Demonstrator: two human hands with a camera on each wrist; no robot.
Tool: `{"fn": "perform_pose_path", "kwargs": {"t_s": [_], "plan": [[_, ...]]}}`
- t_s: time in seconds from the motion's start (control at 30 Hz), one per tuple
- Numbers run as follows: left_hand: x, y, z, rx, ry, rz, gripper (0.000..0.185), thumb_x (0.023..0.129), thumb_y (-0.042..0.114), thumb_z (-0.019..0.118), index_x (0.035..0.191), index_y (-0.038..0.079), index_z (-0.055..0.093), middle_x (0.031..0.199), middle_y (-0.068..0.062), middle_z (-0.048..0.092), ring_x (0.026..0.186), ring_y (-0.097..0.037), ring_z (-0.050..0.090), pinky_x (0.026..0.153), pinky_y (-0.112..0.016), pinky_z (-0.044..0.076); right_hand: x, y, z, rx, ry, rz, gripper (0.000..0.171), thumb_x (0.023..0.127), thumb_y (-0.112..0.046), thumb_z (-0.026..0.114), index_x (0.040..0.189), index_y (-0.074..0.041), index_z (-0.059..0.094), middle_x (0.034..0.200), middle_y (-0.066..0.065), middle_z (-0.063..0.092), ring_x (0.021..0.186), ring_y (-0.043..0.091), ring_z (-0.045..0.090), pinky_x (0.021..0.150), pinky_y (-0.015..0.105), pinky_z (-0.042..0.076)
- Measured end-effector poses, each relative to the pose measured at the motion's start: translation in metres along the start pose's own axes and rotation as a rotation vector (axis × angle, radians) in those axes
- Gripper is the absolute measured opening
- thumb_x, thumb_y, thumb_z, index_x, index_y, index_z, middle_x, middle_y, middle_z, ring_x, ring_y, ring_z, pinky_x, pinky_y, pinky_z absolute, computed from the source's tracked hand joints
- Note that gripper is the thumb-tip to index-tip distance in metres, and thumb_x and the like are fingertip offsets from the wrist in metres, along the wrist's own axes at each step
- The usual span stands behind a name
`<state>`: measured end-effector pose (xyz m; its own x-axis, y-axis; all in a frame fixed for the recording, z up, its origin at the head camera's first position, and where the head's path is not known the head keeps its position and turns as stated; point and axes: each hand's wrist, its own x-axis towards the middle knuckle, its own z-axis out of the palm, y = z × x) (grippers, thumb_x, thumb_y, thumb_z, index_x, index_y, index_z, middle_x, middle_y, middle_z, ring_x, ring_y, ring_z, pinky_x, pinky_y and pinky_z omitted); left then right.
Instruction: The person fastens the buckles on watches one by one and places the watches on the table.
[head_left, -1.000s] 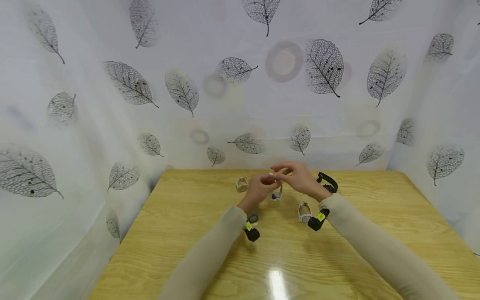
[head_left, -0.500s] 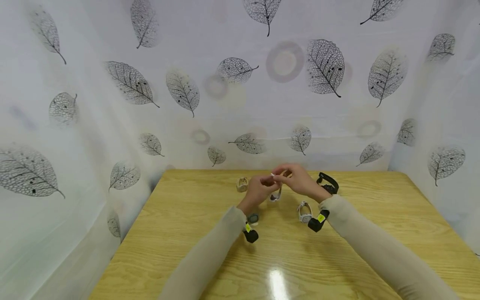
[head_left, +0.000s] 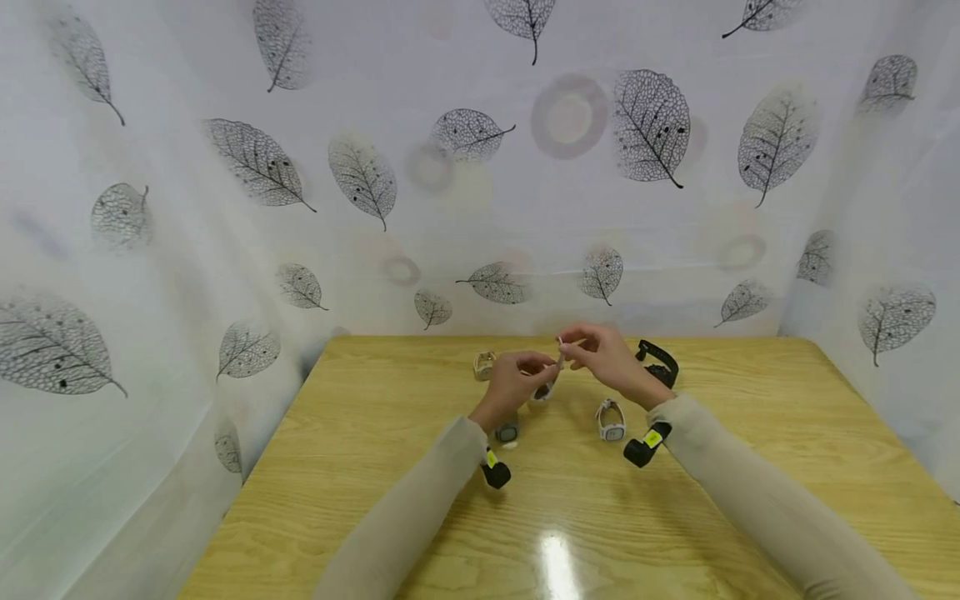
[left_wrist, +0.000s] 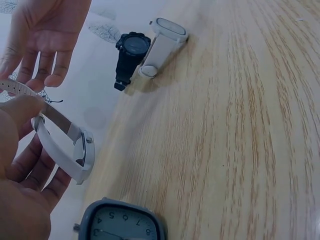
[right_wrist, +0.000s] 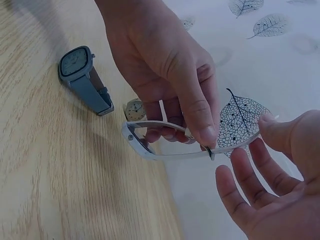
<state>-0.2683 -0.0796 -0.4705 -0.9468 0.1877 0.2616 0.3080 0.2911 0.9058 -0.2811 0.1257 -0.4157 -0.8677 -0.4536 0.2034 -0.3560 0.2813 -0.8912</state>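
A white wristwatch (right_wrist: 175,155) is held in the air above the far part of the table. My left hand (head_left: 517,383) pinches its strap at the buckle between thumb and fingers. My right hand (head_left: 607,358) pinches the strap's free end between thumb and forefinger, its other fingers spread in the right wrist view. The strap passes through the buckle and forms a loop with the case. In the left wrist view, the watch case (left_wrist: 86,155) hangs edge-on, its dial mostly hidden. A grey-blue watch (right_wrist: 75,65) lies on the table below my left wrist.
On the wooden table (head_left: 360,467), a cream watch (head_left: 484,367) stands left of my hands. Another white watch (head_left: 611,421) and a black watch (head_left: 660,362) stand on the right. A leaf-print curtain (head_left: 465,217) hangs behind the table.
My right hand has drawn slightly right, away from my left hand, and the strap end now stretches visibly between them. My left hand has hardly moved. The head view has shifted slightly.
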Motion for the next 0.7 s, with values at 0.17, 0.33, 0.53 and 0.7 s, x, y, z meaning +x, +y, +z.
{"fn": "perform_pose_path", "kwargs": {"t_s": [0.17, 0.33, 0.53, 0.7], "plan": [[-0.0008, 0.0009, 0.0005, 0.013, -0.008, 0.046, 0.023, 0.092, 0.019, 0.081, 0.11, 0.006, 0.079, 0.089, -0.003, 0.075, 0.077, -0.012, 0.07, 0.071, -0.026, 0.06, -0.0006, 0.0038, -0.0011, 0.044, 0.019, 0.007, 0.028, 0.105, -0.019, 0.062, 0.127, -0.002, 0.065, 0.116, 0.021, 0.066, 0.098, 0.04, 0.068, 0.084, 0.045, 0.061], [-0.0021, 0.0015, 0.0007, -0.003, -0.013, 0.065, 0.024, 0.09, 0.016, 0.082, 0.109, 0.002, 0.076, 0.089, -0.007, 0.075, 0.077, -0.013, 0.07, 0.071, -0.026, 0.06, -0.0023, 0.0073, -0.0015, 0.088, 0.028, 0.037, 0.03, 0.105, -0.02, 0.063, 0.127, 0.0, 0.065, 0.117, 0.02, 0.066, 0.101, 0.037, 0.066, 0.087, 0.047, 0.06], [-0.0021, 0.0011, 0.0014, 0.02, 0.003, 0.119, 0.01, 0.093, 0.017, 0.079, 0.1, 0.01, 0.077, 0.093, -0.005, 0.077, 0.079, -0.012, 0.072, 0.073, -0.026, 0.06, -0.0049, 0.0058, -0.0008, 0.119, 0.035, 0.049, 0.031, 0.105, -0.02, 0.062, 0.13, 0.0, 0.063, 0.121, 0.021, 0.065, 0.105, 0.038, 0.065, 0.087, 0.044, 0.061], [-0.0015, 0.0016, 0.0019, 0.036, 0.003, 0.168, 0.011, 0.094, 0.015, 0.078, 0.103, 0.009, 0.079, 0.097, -0.006, 0.078, 0.083, -0.014, 0.073, 0.075, -0.026, 0.061, -0.0054, 0.0064, -0.0006, 0.125, 0.038, 0.041, 0.032, 0.106, -0.02, 0.061, 0.131, 0.001, 0.062, 0.124, 0.021, 0.064, 0.106, 0.038, 0.066, 0.089, 0.044, 0.06]]}}
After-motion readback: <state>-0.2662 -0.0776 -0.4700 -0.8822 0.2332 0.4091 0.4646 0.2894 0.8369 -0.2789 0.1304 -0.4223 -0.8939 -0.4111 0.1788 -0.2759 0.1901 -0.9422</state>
